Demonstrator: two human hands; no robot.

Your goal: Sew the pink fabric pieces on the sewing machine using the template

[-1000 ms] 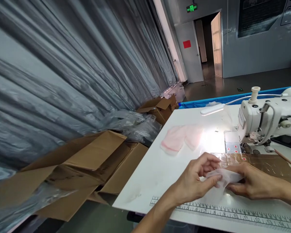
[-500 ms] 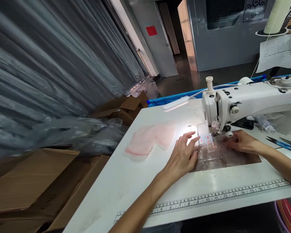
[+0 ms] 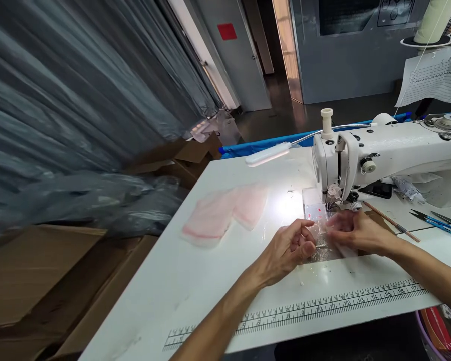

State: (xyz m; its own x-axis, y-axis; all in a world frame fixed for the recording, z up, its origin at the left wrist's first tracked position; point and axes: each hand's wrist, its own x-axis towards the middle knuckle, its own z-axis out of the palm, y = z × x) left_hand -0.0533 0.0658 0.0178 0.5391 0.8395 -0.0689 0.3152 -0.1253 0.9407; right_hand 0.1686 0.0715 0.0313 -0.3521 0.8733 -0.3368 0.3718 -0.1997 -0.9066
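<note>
A clear plastic sheet (image 3: 320,231) with small red marks lies under the needle area of a white sewing machine (image 3: 402,155). My left hand (image 3: 285,253) is at the sheet's left edge, fingers curled and thumb pressed towards them on the plastic. To the right, my right hand (image 3: 357,233) pinches the same sheet, its fingertips somewhat blurred. The sheet's right part looks lifted or folded under that hand. The presser foot is partly visible just beyond the fingers.
Pale pink fabric pieces (image 3: 225,210) lie on the white table (image 3: 195,281) at left. A lamp (image 3: 267,154) lights the sewing area. Behind my right hand are a brown pencil-like stick (image 3: 393,221), blue-handled snips (image 3: 441,224) and a dark phone-like object (image 3: 377,189). A ruler strip (image 3: 304,316) runs along the front edge.
My right hand has moved left across the plastic sheet, bringing its right part along and uncovering the stick. My left hand's fingers have curled in and come down slightly. The view has shifted a little.
</note>
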